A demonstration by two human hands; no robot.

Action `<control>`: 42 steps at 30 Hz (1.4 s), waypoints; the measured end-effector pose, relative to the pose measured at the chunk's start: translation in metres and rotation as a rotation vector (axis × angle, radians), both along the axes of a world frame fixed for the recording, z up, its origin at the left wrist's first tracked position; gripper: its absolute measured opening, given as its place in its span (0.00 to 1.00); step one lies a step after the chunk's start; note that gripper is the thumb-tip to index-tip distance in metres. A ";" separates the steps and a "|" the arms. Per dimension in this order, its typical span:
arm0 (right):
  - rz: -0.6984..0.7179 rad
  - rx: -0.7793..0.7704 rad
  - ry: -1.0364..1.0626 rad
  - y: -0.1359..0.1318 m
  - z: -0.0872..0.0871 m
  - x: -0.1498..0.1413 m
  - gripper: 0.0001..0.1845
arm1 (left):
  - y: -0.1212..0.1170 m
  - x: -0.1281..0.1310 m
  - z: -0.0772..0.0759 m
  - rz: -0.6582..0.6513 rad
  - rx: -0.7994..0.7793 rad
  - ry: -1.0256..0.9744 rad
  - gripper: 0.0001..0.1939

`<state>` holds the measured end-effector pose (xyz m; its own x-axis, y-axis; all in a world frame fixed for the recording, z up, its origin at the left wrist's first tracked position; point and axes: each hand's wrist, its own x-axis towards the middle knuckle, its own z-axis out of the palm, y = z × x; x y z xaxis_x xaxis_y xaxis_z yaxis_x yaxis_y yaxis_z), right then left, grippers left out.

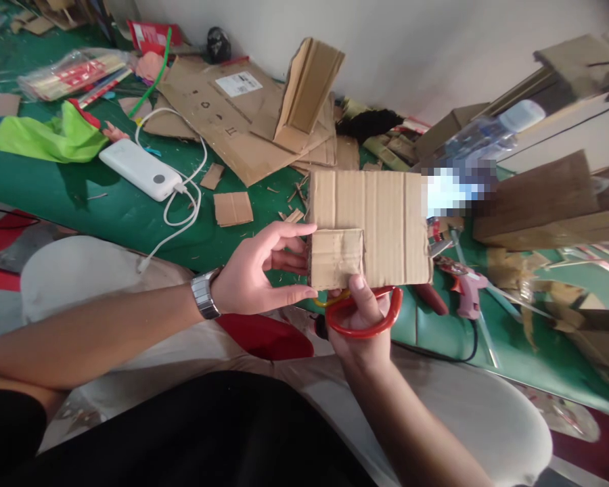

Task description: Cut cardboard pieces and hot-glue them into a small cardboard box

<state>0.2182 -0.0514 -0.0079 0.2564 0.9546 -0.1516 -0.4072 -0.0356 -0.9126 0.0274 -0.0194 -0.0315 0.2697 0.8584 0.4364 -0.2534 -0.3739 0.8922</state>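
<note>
My left hand (256, 270), with a metal watch on its wrist, grips the left edge of a small cardboard piece (335, 257) between thumb and fingers. That piece lies against a larger flat cardboard sheet (380, 216) held up in front of me. My right hand (360, 318) is closed through the red handles of a pair of scissors (388, 318), its thumb pressed on the lower edge of the cardboard. The scissor blades are hidden behind the sheet.
On a green mat (81, 196) lie a white power bank (139, 169) with its cable, cardboard offcuts (232, 208), a large flattened box (233, 115), lime green cloth (45, 138), a pink glue gun (464, 284) and a plastic bottle (487, 135). Brown boxes (538, 203) stand at right.
</note>
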 end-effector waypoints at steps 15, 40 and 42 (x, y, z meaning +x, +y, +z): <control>-0.006 0.012 0.003 0.001 0.004 -0.003 0.13 | 0.000 0.002 0.004 -0.065 -0.159 -0.037 0.42; 0.169 -0.038 0.060 -0.018 -0.001 -0.019 0.32 | 0.002 0.008 0.012 -0.190 -0.381 -0.082 0.24; 0.186 -0.046 0.050 -0.020 -0.002 -0.020 0.32 | 0.001 0.010 0.011 -0.171 -0.399 -0.096 0.24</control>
